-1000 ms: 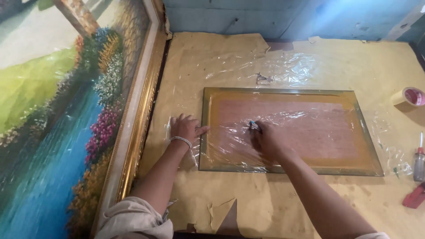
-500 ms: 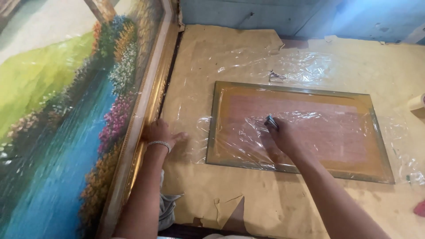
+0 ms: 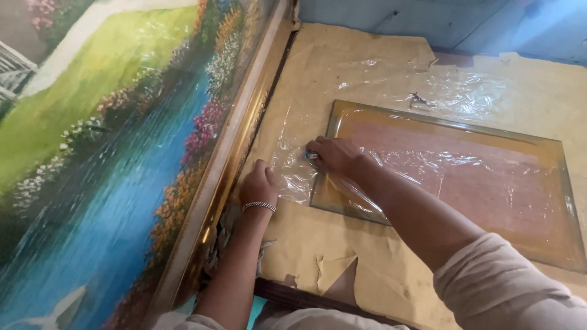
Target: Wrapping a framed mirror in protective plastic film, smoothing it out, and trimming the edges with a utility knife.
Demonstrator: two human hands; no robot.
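The right hand (image 3: 335,156) lies on the left end of the glass pane (image 3: 465,177). Its fingers are curled and pressed together around a small tool (image 3: 312,155), which shows only as a little blue and metal tip at the fingertips. What kind of tool it is cannot be told. The tip touches the clear film (image 3: 391,165) that covers the pane, just at the pane's left edge.

The left hand (image 3: 259,183) is to the left of the pane, near it but not on it. It rests palm down with the fingers loosely together, and holds nothing. It presses on the brown paper (image 3: 342,61), at the place where the crumpled border of the film runs out over the pane's edge. A beaded bracelet (image 3: 259,206) is around this wrist.

The pane lies flat on the paper, with its long side going away to the right. Just left of the left hand, farther from the pane, stands a big landscape painting (image 3: 104,159) in a gold frame (image 3: 235,146), also wrapped in film. In front of the pane the paper is torn (image 3: 333,272).
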